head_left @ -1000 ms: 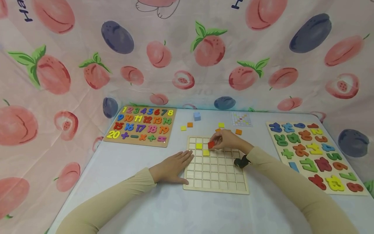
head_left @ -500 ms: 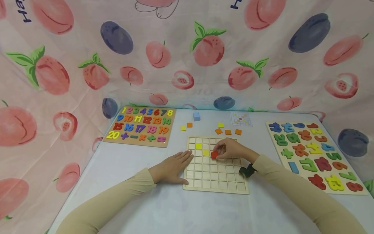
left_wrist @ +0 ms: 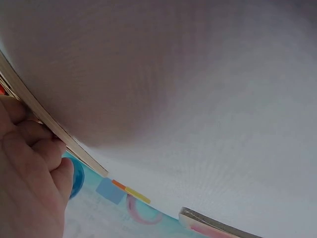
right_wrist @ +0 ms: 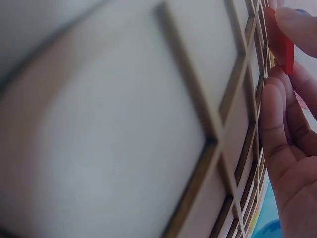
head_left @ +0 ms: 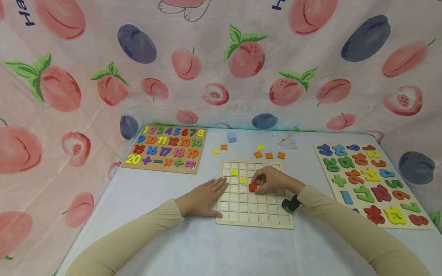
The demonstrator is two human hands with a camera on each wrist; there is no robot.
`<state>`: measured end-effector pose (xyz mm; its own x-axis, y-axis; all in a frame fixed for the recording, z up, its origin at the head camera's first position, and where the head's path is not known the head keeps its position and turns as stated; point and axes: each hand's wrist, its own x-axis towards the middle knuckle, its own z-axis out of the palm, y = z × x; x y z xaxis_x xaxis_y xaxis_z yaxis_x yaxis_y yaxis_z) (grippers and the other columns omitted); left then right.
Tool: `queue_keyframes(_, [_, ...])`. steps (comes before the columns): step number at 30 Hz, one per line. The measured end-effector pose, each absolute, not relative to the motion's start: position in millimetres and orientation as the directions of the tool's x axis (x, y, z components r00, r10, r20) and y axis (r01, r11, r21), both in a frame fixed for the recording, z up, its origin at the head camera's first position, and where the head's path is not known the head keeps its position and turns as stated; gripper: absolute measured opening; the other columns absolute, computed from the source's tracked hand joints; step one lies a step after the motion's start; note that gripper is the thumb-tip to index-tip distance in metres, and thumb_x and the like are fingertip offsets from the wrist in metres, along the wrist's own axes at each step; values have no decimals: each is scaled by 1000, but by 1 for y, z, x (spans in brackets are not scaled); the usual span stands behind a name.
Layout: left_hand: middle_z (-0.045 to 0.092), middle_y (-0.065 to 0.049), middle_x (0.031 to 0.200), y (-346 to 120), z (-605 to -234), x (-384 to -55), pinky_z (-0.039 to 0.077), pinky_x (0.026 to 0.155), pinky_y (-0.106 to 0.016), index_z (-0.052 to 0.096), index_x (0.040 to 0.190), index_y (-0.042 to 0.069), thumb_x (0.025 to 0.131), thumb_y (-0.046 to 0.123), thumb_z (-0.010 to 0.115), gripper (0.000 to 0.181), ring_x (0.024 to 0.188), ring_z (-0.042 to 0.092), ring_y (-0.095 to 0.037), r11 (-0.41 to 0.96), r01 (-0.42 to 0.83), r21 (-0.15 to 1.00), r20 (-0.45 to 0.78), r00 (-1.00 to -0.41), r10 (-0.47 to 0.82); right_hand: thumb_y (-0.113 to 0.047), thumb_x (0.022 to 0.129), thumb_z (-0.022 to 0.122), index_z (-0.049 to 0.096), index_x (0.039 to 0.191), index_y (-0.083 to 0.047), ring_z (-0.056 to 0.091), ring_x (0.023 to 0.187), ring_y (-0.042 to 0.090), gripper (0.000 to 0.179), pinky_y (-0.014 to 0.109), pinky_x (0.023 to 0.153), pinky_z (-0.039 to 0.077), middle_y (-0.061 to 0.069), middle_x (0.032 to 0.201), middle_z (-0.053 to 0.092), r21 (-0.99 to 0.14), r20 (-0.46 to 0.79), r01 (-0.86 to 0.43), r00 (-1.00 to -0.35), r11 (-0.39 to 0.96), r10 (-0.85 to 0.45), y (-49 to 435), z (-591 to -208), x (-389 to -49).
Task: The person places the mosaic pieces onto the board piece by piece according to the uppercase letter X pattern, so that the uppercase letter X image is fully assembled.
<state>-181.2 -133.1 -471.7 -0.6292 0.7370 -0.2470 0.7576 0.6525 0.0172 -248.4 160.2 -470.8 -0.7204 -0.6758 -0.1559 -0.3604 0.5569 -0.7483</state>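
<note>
A wooden grid board [head_left: 248,209] lies on the white table, with one yellow tile [head_left: 234,172] and a second yellow tile [head_left: 243,180] set in its upper-left cells. My right hand [head_left: 271,179] pinches a red square tile [head_left: 253,187] at the board, just below and right of the second yellow tile. In the right wrist view the red tile [right_wrist: 281,42] stands on edge between thumb and fingers, close to the grid. Flat along the board's left edge rests my left hand [head_left: 203,197], fingers straight, fingertips on the rim.
Behind the board lie several orange tiles [head_left: 269,155], loose yellow tiles [head_left: 260,147], a blue cube [head_left: 231,137] and a printed pattern card [head_left: 284,140]. A number puzzle board [head_left: 162,170] is at the left, another number board [head_left: 352,191] at the right.
My right hand has carried the red tile down the grid, from right of the upper yellow tile to below the second one. The left hand has stayed in place.
</note>
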Motion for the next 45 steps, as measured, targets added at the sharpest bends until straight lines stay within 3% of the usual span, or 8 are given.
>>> queue_keyframes(13, [10, -10, 159, -133, -470, -180, 14, 121, -35, 13, 151, 6, 83, 72, 44, 99, 148, 8, -22, 651, 759, 15, -241, -629, 739, -17, 71, 82, 70, 87, -11, 53, 68, 9, 21, 18, 61, 48, -3, 75, 61, -717, -181, -379, -709, 584, -682, 156, -469, -248])
queue_keyframes(35, [11, -11, 159, -133, -470, -181, 14, 121, -35, 13, 151, 6, 84, 71, 43, 99, 148, 9, -23, 648, 762, 8, -242, -627, 740, -19, 65, 86, 69, 84, -14, 52, 67, 10, 26, 19, 60, 46, -3, 73, 60, -679, -216, -352, -744, 645, -633, 151, -469, -249])
queue_keyframes(45, [10, -10, 159, -133, -471, -181, 14, 121, -35, 12, 151, 6, 84, 72, 41, 99, 148, 9, -23, 646, 763, 4, -243, -626, 741, -14, 71, 81, 72, 88, -13, 53, 67, 9, 19, 19, 61, 48, -5, 75, 62, -698, -221, -367, -707, 615, -672, 156, -469, -253])
